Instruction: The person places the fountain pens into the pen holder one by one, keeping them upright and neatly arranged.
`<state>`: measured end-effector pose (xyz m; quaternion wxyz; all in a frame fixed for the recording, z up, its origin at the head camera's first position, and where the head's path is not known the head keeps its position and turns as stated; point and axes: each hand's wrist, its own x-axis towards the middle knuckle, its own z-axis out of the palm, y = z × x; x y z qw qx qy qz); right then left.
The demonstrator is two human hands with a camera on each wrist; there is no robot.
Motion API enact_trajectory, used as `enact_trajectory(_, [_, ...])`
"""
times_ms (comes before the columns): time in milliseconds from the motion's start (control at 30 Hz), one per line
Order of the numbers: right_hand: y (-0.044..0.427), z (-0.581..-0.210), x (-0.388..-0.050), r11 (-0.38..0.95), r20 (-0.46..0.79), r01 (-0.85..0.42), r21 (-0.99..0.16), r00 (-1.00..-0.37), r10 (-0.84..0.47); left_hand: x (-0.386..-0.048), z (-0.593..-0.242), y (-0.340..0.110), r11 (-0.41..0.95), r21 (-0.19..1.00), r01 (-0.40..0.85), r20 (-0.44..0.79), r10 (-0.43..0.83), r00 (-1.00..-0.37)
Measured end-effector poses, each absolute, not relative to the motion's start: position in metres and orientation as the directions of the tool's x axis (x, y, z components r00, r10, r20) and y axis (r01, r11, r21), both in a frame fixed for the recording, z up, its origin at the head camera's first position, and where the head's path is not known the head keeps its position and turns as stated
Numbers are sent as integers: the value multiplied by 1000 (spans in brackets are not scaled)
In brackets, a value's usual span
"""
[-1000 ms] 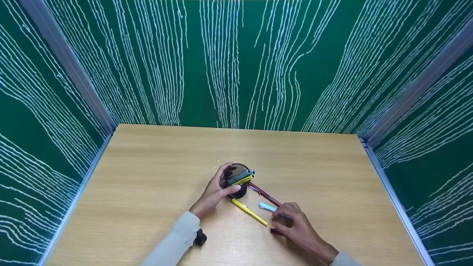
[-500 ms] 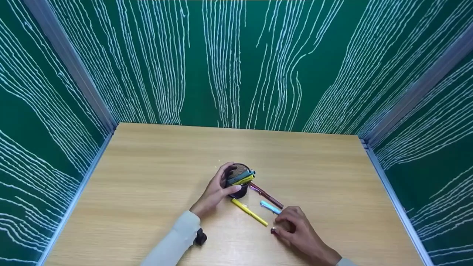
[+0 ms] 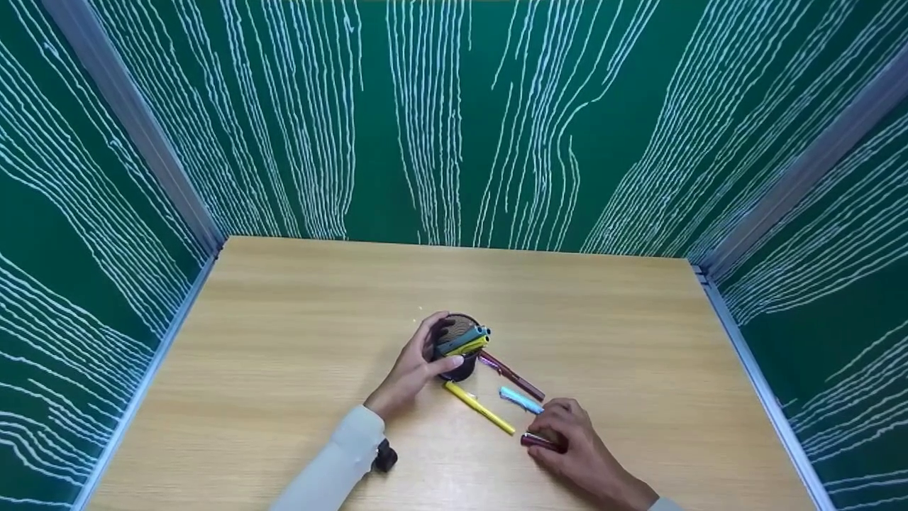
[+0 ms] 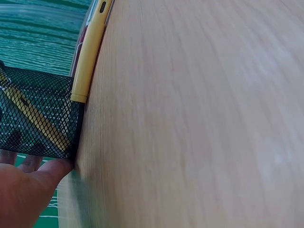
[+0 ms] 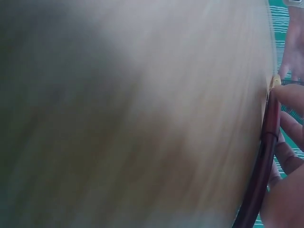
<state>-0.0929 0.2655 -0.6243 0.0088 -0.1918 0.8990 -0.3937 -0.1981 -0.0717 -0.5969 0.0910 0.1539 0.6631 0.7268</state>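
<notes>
- While the left hand is holding the black mesh cup upright, fingers curling round its side, inner teal pens and an inner yellow pen are leaning inside.
- Four pens are lying outside, so I'm judging this partway done: the right hand's fingers are pinching a dark red pen; a loose yellow pen, light blue pen and brownish-red pen are waiting nearby.
- Bare surface is spreading behind and sideways, green walls bounding its far and side edges.
</notes>
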Motion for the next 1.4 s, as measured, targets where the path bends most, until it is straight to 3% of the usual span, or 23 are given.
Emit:
enact_trajectory(300, [266,-626,-93,610,276,-469,-638,-879,-388,-198,-596,-72,-110,991,70,103,334,-937])
enact_trajectory(700, [262,-623,-90,628,267,-458,-630,-886,-378,-199,-597,-72,-102,992,81,111,340,-934])
enact_trajectory(1033, [262,-613,-89,621,151,-330,-711,-934,-324,-197,-596,-73,-95,994,54,83,338,-937])
enact_trajectory(1267, [261,-599,-95,545,24,-145,-826,-975,-222,-197,-596,-73,-109,992,55,89,338,-937])
enact_trajectory(1400, [261,-596,-97,503,8,-113,-857,-979,-206,-197,-596,-72,-113,992,54,89,340,-936])
